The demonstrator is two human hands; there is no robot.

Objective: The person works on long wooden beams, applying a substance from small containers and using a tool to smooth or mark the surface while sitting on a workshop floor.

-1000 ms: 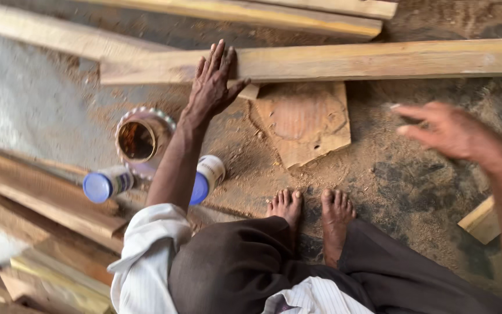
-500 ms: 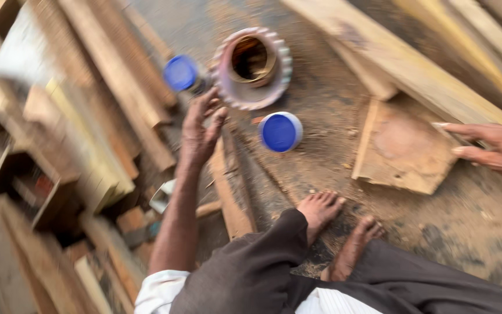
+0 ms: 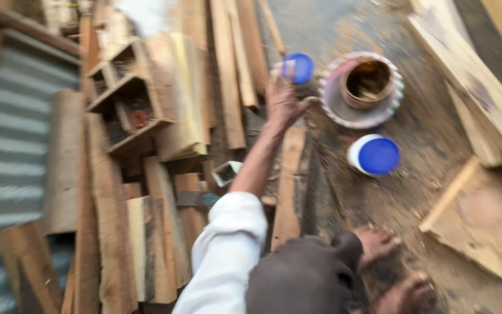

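The person's bare feet [image 3: 390, 267] are resting on the sawdust-covered floor [image 3: 413, 192]. Farther out, the left hand [image 3: 283, 102] is closing its grip on a blue-lidded container [image 3: 298, 68], just beside a round tin [image 3: 362, 88]. A second blue-lidded container [image 3: 374, 154] is lying nearby. Planks [image 3: 228, 70] are stacked to the left. The right hand is out of view.

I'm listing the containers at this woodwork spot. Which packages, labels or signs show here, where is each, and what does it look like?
Blue-lidded jar: top centre, at the left hand's fingertips; round, blurred.
Second jar: on the sawdust floor right of the arm; white, round, blue lid.
Open tin: between the jars, farther off; round, pale scalloped rim, brown inside.
No readable labels, signs or screens show.
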